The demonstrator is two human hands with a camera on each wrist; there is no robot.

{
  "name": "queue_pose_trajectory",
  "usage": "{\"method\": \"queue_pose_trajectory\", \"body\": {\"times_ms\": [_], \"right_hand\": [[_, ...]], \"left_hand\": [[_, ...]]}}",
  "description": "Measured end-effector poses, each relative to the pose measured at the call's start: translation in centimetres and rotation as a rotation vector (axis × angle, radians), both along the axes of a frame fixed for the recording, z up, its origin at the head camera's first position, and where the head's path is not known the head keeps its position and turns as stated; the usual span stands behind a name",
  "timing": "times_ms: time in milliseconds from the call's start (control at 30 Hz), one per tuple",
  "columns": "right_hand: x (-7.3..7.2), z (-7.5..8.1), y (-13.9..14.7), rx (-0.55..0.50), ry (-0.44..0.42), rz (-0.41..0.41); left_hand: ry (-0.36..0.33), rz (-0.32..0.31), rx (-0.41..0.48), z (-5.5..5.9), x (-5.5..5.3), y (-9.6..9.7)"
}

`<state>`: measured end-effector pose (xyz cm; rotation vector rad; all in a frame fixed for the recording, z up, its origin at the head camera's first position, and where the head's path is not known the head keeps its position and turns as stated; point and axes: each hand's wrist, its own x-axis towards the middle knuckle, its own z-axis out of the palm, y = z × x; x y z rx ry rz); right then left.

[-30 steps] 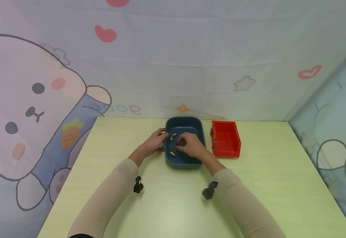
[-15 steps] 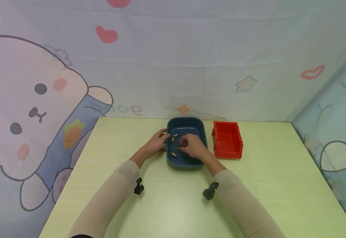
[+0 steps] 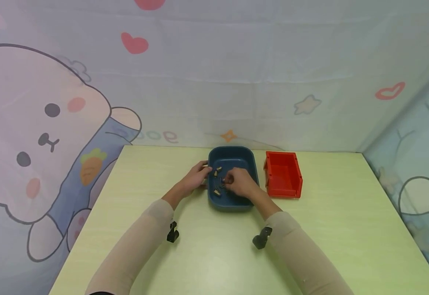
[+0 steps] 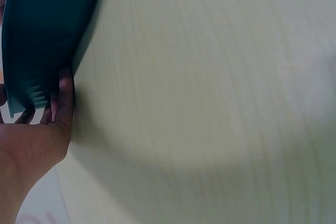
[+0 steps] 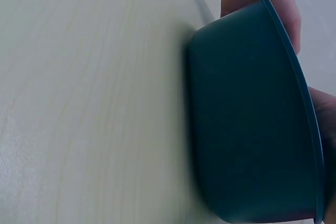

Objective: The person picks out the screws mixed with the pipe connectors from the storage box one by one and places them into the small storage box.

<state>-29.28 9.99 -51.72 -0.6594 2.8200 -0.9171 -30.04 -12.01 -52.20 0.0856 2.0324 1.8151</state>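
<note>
A dark blue plastic basin (image 3: 232, 207) stands on the table with several small yellowish pieces (image 3: 217, 192) lying along its left side. My left hand (image 3: 195, 177) grips the basin's left wall, thumb over the rim; in the left wrist view, its fingers (image 4: 64, 100) lie against the outside. Inside the basin my right hand (image 3: 241, 182) is low, thumb and forefinger together at a thin dark wire-like piece (image 3: 222, 182). What kind of piece it is, I cannot tell. In the right wrist view the basin wall (image 5: 252, 114) hides most of that hand.
A red open-front bin (image 3: 282, 180) stands just right of the basin. The pale wooden table (image 3: 347, 225) ends at a printed cloth backdrop (image 3: 214, 82). Black wrist cameras (image 3: 261, 237) stick out from the sleeves.
The whole head view has shifted slightly to the right and down. My left hand keeps its hold on the basin, and my right fingers have stayed low among the small pieces with only slight motion.
</note>
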Motion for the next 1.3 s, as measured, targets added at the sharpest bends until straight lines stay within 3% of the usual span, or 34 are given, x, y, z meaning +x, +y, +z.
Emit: {"method": "queue_pose_trajectory", "body": {"times_ms": [500,900,1300], "right_hand": [[-0.08,-0.15,-0.14,0.009,0.05,0.021],[-0.29,-0.81,-0.35,0.108,0.137,0.103],[-0.18,-0.7,-0.64,0.067,0.074,0.06]], "left_hand": [[0.0,0.009,-0.009,0.12,-0.04,0.04],[0.002,0.004,-0.002,-0.12,-0.13,0.06],[-0.014,0.0,0.0,-0.26,-0.19,-0.05]]}}
